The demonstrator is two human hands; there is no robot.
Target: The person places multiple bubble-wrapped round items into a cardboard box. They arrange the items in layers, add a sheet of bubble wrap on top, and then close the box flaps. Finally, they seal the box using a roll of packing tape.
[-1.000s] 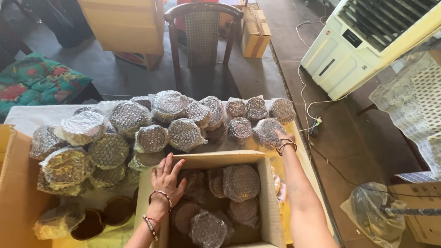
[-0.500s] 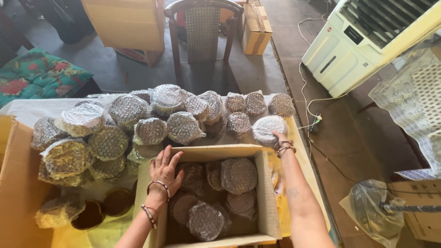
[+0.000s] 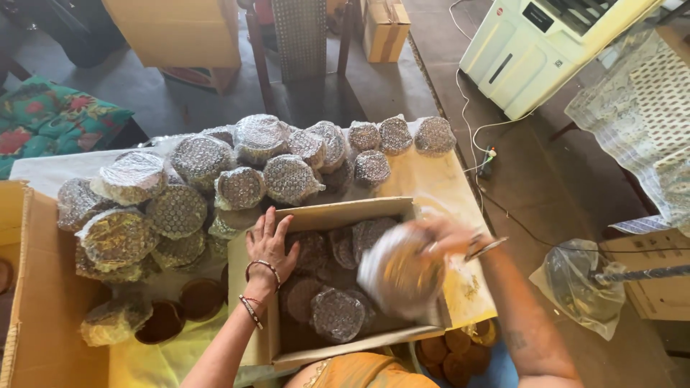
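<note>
An open cardboard box sits on the table in front of me, holding several round discs wrapped in bubble wrap. My left hand rests flat on the box's left rim with its fingers spread, bangles on the wrist. My right hand grips a wrapped disc, blurred by motion, held over the right side of the box. Behind the box lies a pile of several more wrapped discs.
A second open cardboard box stands at the left. Bare brown discs lie beside the box and more at the lower right. A white appliance, cables, a chair and a plastic bag stand on the floor beyond.
My right hand left the pile's right end, took a wrapped disc and brought it over the box. My left hand stayed on the box's rim.
</note>
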